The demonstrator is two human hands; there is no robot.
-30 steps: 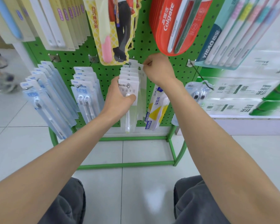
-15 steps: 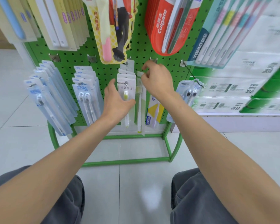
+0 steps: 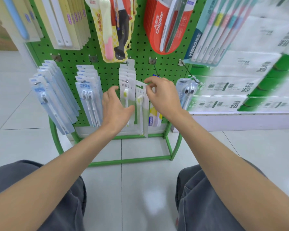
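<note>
A green pegboard rack (image 3: 140, 52) carries hanging toothbrush packs. My right hand (image 3: 163, 95) pinches the top of one white toothbrush pack (image 3: 141, 112), which hangs free in front of the rack, off its hook. A row of the same white packs (image 3: 127, 75) stays on the centre hook. My left hand (image 3: 116, 109) is spread with relaxed fingers, its thumb lying against the front pack of that row. Both forearms reach in from below.
Clear blue toothbrush packs (image 3: 53, 90) and twin-brush packs (image 3: 88, 90) hang to the left. A bare hook (image 3: 154, 65) sits right of centre, above a yellow pack (image 3: 154, 117). A red Colgate pack (image 3: 163, 25) hangs above. Green-and-white boxes (image 3: 244, 90) fill the shelf at right. My knees (image 3: 207, 197) are low over tiled floor.
My right hand has come down and toward me from the hook, drawing one white pack off with it. My left hand let go of the front pack and opened its fingers.
</note>
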